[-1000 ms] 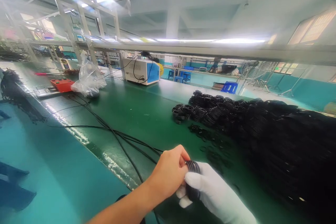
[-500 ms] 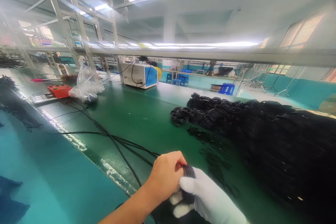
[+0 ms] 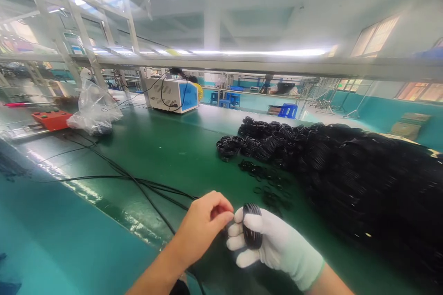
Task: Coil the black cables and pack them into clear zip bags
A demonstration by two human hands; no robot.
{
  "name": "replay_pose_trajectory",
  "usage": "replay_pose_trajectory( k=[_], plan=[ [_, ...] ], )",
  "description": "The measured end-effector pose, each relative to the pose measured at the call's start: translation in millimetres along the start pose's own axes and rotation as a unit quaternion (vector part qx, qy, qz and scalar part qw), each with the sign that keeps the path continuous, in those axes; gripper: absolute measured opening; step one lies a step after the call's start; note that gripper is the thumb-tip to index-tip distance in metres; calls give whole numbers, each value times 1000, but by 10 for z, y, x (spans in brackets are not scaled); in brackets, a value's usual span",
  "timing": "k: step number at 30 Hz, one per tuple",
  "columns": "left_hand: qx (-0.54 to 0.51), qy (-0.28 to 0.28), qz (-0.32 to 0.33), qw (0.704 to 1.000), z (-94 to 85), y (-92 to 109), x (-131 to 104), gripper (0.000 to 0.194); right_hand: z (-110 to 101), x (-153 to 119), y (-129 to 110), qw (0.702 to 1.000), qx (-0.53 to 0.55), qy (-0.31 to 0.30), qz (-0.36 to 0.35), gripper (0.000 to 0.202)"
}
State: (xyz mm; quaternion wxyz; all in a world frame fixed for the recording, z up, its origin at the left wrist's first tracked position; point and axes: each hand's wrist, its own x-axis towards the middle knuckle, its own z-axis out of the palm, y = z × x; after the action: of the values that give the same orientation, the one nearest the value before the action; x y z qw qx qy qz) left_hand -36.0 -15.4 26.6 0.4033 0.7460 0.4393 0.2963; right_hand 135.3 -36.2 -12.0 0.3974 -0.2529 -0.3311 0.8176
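My right hand (image 3: 277, 244), in a white glove, is wrapped around a small coil of black cable (image 3: 252, 226), with the thumb across its near face. My bare left hand (image 3: 204, 221) is just left of the coil. Its thumb and index finger are pressed together, and whatever lies between them is too small to make out. Several long black cables (image 3: 152, 184) run over the green tabletop (image 3: 159, 140) behind my left forearm.
A large heap of black cable coils (image 3: 332, 161) covers the right of the table, with small black loops (image 3: 256, 169) before it. A white-and-blue machine (image 3: 173, 95), a clear plastic bag (image 3: 92, 110) and a red box (image 3: 51, 120) stand farther back. A shelf beam (image 3: 242, 62) crosses above.
My left hand has drawn away leftward from the coil, its fingers now off it. The coil is more visible in my right hand. The whole view has swung slightly right.
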Motion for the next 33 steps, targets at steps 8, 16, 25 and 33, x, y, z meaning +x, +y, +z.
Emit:
replay_pose_trajectory(
  k=[8,16,25,33],
  plan=[
    [66,-5,-24,998,198,-9,165,12,-12,38,118,996,-84,-18,-4,26],
    [30,-23,-56,998,208,-78,232,14,-25,43,51,994,-105,29,10,22],
    [168,-122,49,977,321,-213,1284,12,-58,-91,-86,998,-25,49,-27,40],
    [147,-139,47,978,438,-301,1363,5,-47,-29,-224,968,-127,200,-80,31]
  ],
)
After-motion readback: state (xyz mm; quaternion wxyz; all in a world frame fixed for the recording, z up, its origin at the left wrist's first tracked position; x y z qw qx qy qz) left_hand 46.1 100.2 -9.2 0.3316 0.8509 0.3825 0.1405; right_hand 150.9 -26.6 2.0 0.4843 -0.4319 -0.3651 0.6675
